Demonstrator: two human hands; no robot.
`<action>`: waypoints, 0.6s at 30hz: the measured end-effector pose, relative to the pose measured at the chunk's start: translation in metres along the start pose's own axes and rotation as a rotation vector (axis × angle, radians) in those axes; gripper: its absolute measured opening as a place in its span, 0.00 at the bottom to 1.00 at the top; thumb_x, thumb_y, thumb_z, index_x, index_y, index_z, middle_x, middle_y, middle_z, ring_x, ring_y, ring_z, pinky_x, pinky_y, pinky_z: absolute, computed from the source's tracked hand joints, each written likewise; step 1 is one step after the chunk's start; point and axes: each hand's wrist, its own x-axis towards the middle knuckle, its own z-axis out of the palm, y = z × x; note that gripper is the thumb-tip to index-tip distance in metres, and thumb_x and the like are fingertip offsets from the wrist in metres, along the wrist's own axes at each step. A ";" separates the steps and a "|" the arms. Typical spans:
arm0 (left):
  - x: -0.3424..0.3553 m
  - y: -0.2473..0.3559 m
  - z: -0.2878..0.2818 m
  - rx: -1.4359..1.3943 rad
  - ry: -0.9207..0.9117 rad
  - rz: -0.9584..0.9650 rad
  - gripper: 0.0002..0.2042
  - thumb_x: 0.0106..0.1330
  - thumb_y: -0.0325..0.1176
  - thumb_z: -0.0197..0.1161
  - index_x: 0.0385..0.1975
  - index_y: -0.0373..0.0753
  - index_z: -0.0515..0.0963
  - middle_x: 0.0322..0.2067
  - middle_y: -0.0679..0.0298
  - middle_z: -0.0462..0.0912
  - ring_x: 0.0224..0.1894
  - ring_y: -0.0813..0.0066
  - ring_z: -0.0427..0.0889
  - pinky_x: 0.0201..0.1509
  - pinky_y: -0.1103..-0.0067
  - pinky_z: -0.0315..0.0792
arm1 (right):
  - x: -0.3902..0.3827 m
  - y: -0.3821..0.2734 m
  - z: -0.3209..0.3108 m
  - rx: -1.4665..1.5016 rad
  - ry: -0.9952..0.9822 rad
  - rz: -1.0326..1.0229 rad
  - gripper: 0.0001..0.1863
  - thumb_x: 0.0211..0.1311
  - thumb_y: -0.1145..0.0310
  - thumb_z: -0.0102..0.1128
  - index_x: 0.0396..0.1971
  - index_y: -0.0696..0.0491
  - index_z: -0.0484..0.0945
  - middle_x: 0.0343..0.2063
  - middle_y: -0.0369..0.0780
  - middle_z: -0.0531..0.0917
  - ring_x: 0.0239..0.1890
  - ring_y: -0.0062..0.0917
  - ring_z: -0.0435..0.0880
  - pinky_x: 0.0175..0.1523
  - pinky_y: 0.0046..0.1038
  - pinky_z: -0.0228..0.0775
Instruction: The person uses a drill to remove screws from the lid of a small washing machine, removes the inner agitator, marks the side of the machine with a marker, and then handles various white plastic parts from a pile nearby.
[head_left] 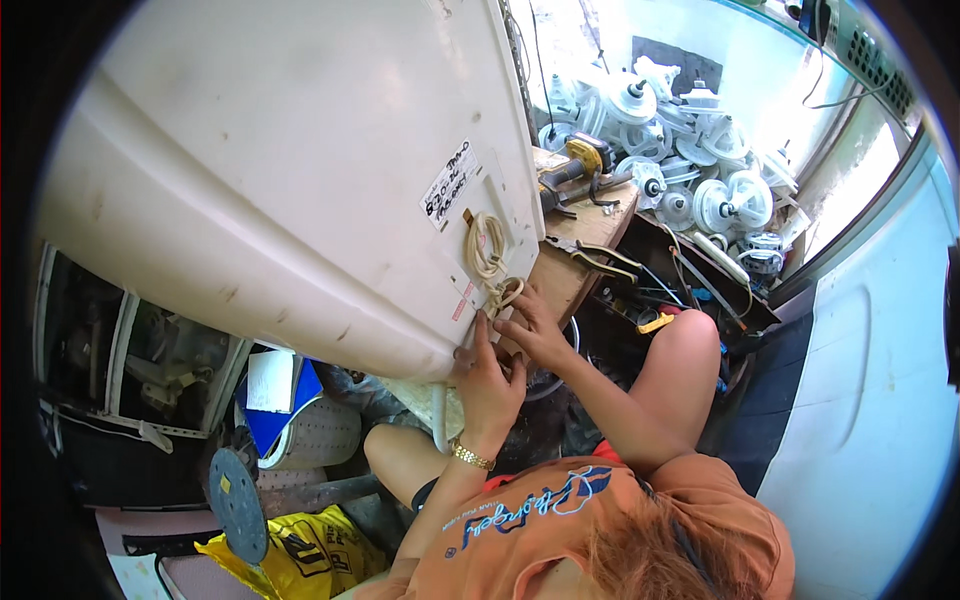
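Note:
A large off-white appliance panel leans across the left and middle, and a cream cord hangs coiled in a bundle on its lower right part. My right hand pinches the lower end of this bundle, where a loop sticks out. Just below and to the left, my left hand has its index fingertip up against the same cord, with the other fingers curled. What lies between the two hands is partly hidden by the fingers. A gold bracelet circles my left wrist.
Pliers and a yellow-black cordless drill lie on a wooden bench at the right. Behind it are piled several white plastic gearbox-like parts. A round-topped metal stand and a yellow bag sit at lower left.

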 end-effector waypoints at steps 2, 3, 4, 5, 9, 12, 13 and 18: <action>-0.006 -0.004 -0.003 0.102 0.020 0.056 0.38 0.60 0.26 0.65 0.71 0.31 0.56 0.25 0.62 0.78 0.24 0.68 0.80 0.31 0.72 0.74 | 0.000 -0.015 0.001 -0.079 -0.002 -0.101 0.25 0.54 0.50 0.69 0.40 0.58 0.81 0.41 0.46 0.77 0.48 0.43 0.70 0.55 0.42 0.64; -0.010 -0.008 -0.005 0.042 -0.040 -0.033 0.36 0.60 0.26 0.65 0.70 0.32 0.58 0.25 0.62 0.79 0.24 0.67 0.80 0.31 0.72 0.75 | 0.002 -0.024 0.002 -0.211 0.032 -0.086 0.26 0.54 0.49 0.69 0.42 0.57 0.80 0.43 0.46 0.76 0.48 0.44 0.70 0.55 0.43 0.64; -0.014 -0.009 -0.005 -0.026 -0.103 -0.114 0.35 0.60 0.27 0.65 0.69 0.33 0.61 0.25 0.63 0.79 0.24 0.67 0.80 0.31 0.72 0.75 | 0.003 -0.029 0.001 -0.352 0.074 -0.071 0.27 0.53 0.49 0.70 0.44 0.56 0.80 0.46 0.47 0.75 0.48 0.46 0.71 0.55 0.44 0.64; -0.022 -0.012 -0.006 -0.025 -0.106 -0.121 0.35 0.60 0.27 0.65 0.69 0.33 0.61 0.25 0.63 0.79 0.24 0.67 0.80 0.31 0.72 0.75 | 0.004 -0.025 0.004 -0.509 0.127 -0.096 0.27 0.53 0.47 0.70 0.44 0.54 0.79 0.44 0.46 0.76 0.47 0.46 0.72 0.54 0.45 0.65; -0.056 -0.024 -0.019 -0.027 -0.047 -0.079 0.28 0.61 0.29 0.66 0.63 0.38 0.69 0.29 0.58 0.83 0.26 0.62 0.84 0.31 0.69 0.78 | 0.004 -0.013 0.012 -0.493 0.134 -0.048 0.25 0.55 0.52 0.71 0.44 0.55 0.78 0.42 0.45 0.75 0.41 0.42 0.76 0.49 0.41 0.69; -0.074 -0.035 -0.028 -0.068 0.006 -0.125 0.20 0.61 0.26 0.66 0.55 0.38 0.77 0.31 0.58 0.83 0.27 0.66 0.84 0.30 0.73 0.78 | -0.002 -0.008 0.019 -0.138 0.070 0.098 0.21 0.57 0.61 0.70 0.44 0.57 0.76 0.38 0.44 0.74 0.33 0.36 0.80 0.40 0.36 0.73; -0.076 -0.039 -0.032 -0.049 0.025 -0.101 0.19 0.61 0.25 0.65 0.54 0.38 0.77 0.32 0.58 0.82 0.28 0.67 0.84 0.30 0.74 0.77 | -0.004 -0.009 0.024 -0.146 0.126 0.065 0.19 0.57 0.64 0.69 0.43 0.58 0.75 0.38 0.44 0.73 0.31 0.35 0.80 0.36 0.35 0.73; -0.085 -0.053 -0.052 -0.049 0.117 -0.121 0.17 0.61 0.22 0.63 0.51 0.33 0.76 0.44 0.54 0.78 0.32 0.67 0.83 0.31 0.74 0.77 | -0.012 -0.025 0.037 -0.170 0.271 0.087 0.16 0.59 0.71 0.66 0.43 0.58 0.72 0.32 0.45 0.75 0.27 0.35 0.81 0.32 0.36 0.73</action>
